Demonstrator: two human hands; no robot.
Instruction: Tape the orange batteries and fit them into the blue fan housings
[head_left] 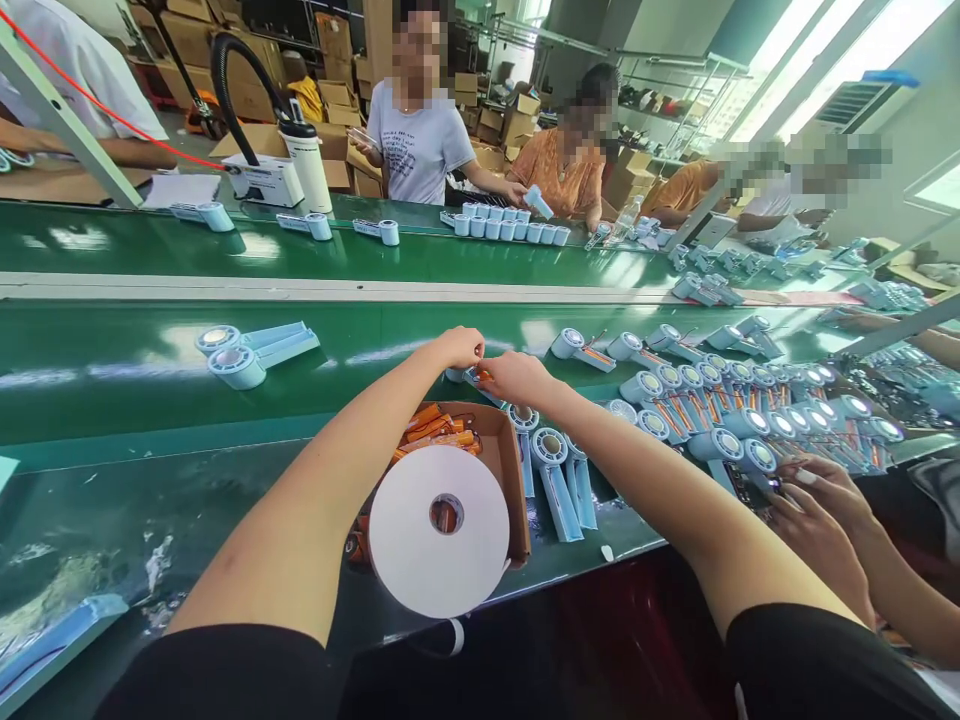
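Note:
Both of my hands meet over the green belt at a light-blue handheld fan, mostly hidden beneath them. My left hand is closed, with fingertips pinched above the fan; what they pinch is too small to make out. Closed at the fan's handle is my right hand, and a bit of orange shows by its fingertips. Just below stands a cardboard box of orange wired batteries. A large white roll of tape leans over the box's front. Right of it lie several fan bodies.
Two fans lie on the belt at left. Many fan bodies with orange batteries crowd the right, where a co-worker's hands work. Across a white rail, people sit by more fans. A blue piece lies near left.

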